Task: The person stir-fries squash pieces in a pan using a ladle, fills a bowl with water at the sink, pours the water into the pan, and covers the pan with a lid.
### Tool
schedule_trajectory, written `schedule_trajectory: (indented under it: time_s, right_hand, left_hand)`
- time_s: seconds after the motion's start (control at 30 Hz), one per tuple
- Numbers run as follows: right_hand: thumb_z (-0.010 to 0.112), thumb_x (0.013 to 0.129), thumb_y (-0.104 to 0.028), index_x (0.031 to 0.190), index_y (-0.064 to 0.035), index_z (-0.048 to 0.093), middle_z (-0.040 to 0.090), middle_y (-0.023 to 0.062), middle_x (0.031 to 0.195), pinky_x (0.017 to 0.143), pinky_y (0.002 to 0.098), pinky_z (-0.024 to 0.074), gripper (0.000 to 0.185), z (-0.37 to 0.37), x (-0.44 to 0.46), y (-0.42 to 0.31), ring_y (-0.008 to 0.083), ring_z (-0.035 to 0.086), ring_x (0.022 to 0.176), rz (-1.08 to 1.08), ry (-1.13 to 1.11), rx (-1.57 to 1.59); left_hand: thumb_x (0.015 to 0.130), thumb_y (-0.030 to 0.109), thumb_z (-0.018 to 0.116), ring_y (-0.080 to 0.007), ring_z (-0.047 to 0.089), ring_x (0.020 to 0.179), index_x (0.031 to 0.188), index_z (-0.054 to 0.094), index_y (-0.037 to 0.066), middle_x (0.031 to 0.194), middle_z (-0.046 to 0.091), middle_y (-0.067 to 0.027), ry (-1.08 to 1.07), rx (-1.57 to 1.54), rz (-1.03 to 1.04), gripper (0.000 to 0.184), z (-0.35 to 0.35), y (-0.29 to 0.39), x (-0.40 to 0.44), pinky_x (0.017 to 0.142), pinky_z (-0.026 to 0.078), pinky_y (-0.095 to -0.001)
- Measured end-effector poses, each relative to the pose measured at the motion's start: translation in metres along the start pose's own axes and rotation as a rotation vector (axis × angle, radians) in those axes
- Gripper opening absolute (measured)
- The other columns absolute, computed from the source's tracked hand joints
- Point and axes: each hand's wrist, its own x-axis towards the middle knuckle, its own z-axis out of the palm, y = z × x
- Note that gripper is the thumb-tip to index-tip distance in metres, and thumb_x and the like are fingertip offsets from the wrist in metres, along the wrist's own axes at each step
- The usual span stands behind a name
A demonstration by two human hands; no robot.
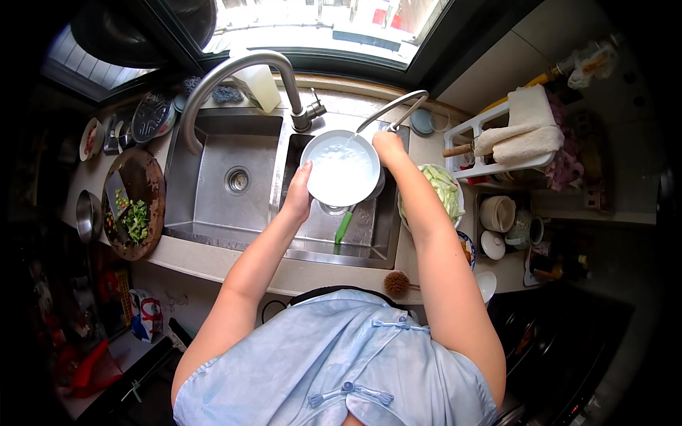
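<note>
My left hand (299,190) grips the left rim of a white bowl (341,190), which is held over the right basin. Water runs from a slim curved faucet (387,106) into the bowl, and the surface inside is bubbling. My right hand (388,148) is closed at the base of this slim faucet, to the right of the bowl; its fingertips are partly hidden. Below the bowl, a green-handled tool (344,227), its kind unclear, lies in the right basin (312,245).
A large faucet (245,58) arches over the left basin (213,206). Left of it is a round cutting board (153,177) with a cleaver (116,193) and chopped greens (136,221). To the right stand a bowl of cut vegetables (443,190), a brown scrub brush (396,282) and a white rack (469,131).
</note>
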Motion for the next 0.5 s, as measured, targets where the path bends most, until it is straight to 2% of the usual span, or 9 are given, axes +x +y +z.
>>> schedule_trajectory:
  time_s: [0.5]
  right_hand:
    - [0.048, 0.077, -0.009, 0.078, 0.0021, 0.063, 0.062, 0.0223, 0.085, 0.07, 0.041, 0.0511, 0.019, -0.0081, -0.0037, -0.0023, 0.0339, 0.063, 0.081, 0.012, -0.032, 0.022]
  left_hand:
    - [0.093, 0.037, 0.036, -0.0212, 0.045, 0.115, 0.127, 0.038, -0.001, 0.125, 0.048, -0.0122, -0.008, 0.0, 0.0, 0.051, 0.0073, 0.006, -0.0054, 0.1, 0.031, -0.0325]
